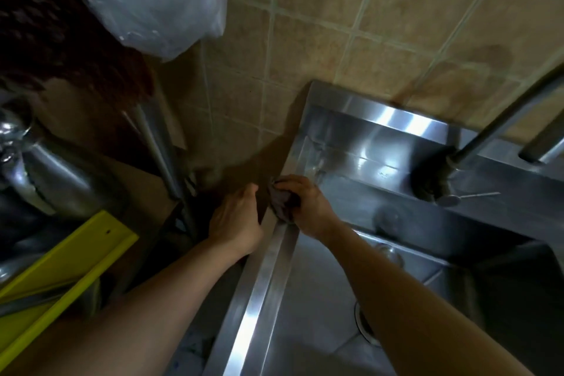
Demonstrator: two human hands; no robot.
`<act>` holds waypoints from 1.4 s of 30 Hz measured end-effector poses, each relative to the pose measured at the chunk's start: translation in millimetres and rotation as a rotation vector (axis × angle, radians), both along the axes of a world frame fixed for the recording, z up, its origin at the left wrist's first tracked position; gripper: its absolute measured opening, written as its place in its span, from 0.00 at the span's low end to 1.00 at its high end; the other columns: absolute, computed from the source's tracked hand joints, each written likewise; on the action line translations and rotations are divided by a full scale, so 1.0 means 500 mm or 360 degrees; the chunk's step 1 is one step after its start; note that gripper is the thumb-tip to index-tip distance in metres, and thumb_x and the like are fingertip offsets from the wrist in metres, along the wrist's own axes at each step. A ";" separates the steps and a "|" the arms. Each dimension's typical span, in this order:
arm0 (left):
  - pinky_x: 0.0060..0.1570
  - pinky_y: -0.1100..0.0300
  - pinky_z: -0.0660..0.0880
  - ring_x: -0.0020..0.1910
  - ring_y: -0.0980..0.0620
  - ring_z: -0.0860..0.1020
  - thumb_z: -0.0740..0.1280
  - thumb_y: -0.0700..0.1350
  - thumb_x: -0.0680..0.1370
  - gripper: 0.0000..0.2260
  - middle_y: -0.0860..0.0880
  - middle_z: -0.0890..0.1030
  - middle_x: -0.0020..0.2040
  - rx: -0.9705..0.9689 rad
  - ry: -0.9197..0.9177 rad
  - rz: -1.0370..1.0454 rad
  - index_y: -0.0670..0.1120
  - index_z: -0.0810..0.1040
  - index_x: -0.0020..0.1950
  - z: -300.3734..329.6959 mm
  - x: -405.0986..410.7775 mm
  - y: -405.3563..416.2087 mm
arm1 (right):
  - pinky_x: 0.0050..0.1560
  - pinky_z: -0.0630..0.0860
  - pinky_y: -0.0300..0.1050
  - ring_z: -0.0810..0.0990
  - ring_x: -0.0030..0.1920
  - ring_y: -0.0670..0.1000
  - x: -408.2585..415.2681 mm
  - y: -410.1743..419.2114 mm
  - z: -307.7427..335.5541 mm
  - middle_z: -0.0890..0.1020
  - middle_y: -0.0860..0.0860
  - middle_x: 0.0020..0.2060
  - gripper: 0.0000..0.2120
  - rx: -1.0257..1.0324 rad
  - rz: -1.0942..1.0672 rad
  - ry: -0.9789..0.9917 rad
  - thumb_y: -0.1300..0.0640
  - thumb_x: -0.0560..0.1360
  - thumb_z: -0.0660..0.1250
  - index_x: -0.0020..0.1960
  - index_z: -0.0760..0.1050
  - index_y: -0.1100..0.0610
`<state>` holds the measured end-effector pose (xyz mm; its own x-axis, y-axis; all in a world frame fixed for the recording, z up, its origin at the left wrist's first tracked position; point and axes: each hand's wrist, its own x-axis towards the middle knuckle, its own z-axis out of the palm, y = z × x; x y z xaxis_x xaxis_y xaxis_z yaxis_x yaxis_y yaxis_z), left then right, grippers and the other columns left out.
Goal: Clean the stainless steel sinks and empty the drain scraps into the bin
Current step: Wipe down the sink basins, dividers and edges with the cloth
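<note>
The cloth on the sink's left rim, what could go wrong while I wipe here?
The right hand holds the dark cloth bunched on the narrow sink rim, so it may slip off the outer edge toward the left hand and the clutter there. Your right forearm crosses over the drain, so scraps there could be missed or smeared.

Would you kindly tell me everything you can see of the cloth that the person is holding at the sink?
The cloth is small, dark grey and crumpled into a wad, seemingly soft fabric; whether it is wet cannot be told. The right hand grips it with curled fingers and presses it onto the left rim of the stainless steel sink, near the far corner. Its lower edge lies on the rim. The left hand is just beside it, outside the sink; contact with the cloth cannot be told.
</note>
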<state>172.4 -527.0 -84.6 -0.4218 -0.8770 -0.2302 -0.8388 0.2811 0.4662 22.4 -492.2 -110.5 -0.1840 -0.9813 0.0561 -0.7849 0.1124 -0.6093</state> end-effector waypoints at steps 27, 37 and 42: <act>0.60 0.53 0.73 0.64 0.45 0.73 0.66 0.40 0.77 0.23 0.46 0.73 0.66 -0.0151 -0.0080 -0.0047 0.48 0.64 0.70 0.111 0.000 0.347 | 0.21 0.75 0.47 0.78 0.23 0.54 -0.008 0.511 0.114 0.79 0.53 0.24 0.17 0.0005 -0.0701 -0.0780 0.74 0.70 0.54 0.38 0.77 0.58; 0.63 0.54 0.71 0.67 0.48 0.70 0.64 0.40 0.78 0.26 0.49 0.70 0.70 -0.0076 0.0061 -0.0356 0.50 0.60 0.74 0.106 -0.182 0.258 | 0.27 0.68 0.24 0.76 0.27 0.39 -0.161 0.490 0.162 0.74 0.41 0.27 0.14 -0.0256 -0.1032 -0.0679 0.77 0.71 0.58 0.42 0.77 0.63; 0.63 0.54 0.70 0.68 0.48 0.69 0.63 0.40 0.78 0.25 0.48 0.69 0.69 -0.0075 0.0123 -0.0484 0.50 0.61 0.74 0.091 -0.259 0.208 | 0.40 0.75 0.28 0.80 0.45 0.47 -0.229 0.426 0.132 0.79 0.49 0.43 0.15 -0.0303 -0.1378 -0.0633 0.70 0.73 0.64 0.52 0.77 0.53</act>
